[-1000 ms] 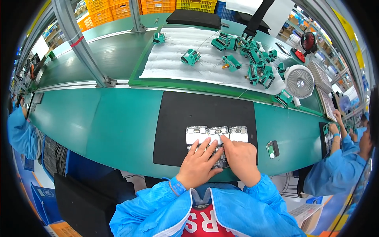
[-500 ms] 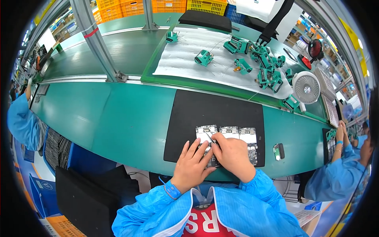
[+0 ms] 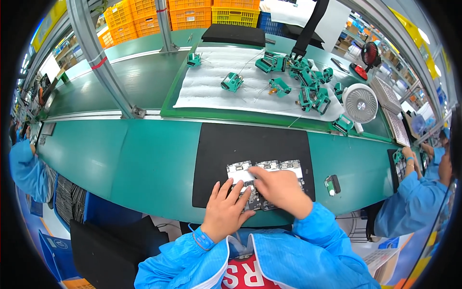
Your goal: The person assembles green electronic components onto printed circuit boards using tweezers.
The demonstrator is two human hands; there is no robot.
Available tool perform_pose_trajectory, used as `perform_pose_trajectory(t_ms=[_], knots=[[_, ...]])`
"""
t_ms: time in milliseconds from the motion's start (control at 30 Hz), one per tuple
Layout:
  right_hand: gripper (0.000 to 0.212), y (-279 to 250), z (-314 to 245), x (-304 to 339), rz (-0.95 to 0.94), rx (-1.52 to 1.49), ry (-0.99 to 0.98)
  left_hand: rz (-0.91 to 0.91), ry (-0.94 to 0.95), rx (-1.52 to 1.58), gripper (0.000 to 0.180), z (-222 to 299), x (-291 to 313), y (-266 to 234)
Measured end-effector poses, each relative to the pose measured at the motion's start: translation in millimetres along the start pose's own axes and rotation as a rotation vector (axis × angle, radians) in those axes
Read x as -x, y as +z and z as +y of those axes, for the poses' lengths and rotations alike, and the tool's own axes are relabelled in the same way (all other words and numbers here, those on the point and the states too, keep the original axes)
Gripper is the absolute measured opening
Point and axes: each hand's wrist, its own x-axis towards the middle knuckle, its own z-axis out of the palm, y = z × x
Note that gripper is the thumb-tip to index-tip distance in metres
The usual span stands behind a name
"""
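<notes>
A panel of several small circuit boards (image 3: pixel 239 166), black with white areas, lies on a black mat (image 3: pixel 252 139) in front of me. My left hand (image 3: pixel 228 204) rests flat on the panel's lower left part, fingers spread. Over its middle is my right hand (image 3: pixel 280 187), index finger stretched to the upper left board and the other fingers curled under. That finger's tip is slightly blurred and seems to touch the board. No tweezers show now; whatever the curled fingers hold is hidden. Both hands cover much of the lower boards.
Right of the mat lies a small green and black part (image 3: pixel 332 185). Beyond it, green wired assemblies (image 3: pixel 308 77) are heaped on a white sheet (image 3: pixel 207 91), beside a white fan (image 3: pixel 360 103). A metal post (image 3: pixel 98 58) stands at left. Co-workers in blue (image 3: pixel 409 202) sit on both sides.
My right index finger has stretched out toward the upper left board, and the tweezers that were in that hand are out of sight. The left hand stays on the panel. The view has shifted slightly.
</notes>
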Motion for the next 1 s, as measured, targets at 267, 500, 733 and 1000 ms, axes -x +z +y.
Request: perform_pose_trajectory(t_ms=[267,500,733,1000], knots=[[0.029,-40.3,143.3,58.2,0.247,0.378,0.483,0.03,0.003,-0.13,0.058,-35.3,-87.6,-72.7],[0.029,-68.3,148.7,-46.1,0.49,0.292,-0.089,0.337,-0.183,-0.209,0.059,-138.9,-221.3,-25.8],[0.031,-35.6,219.5,-173.4,0.522,0.593,-0.123,0.25,-0.581,0.008,0.068,-177.4,-286.7,31.4],[0.021,-90.2,157.5,-150.5,0.052,-0.924,0.174,0.1,-0.423,0.914,0.057,-195.0,-204.2,-48.3]])
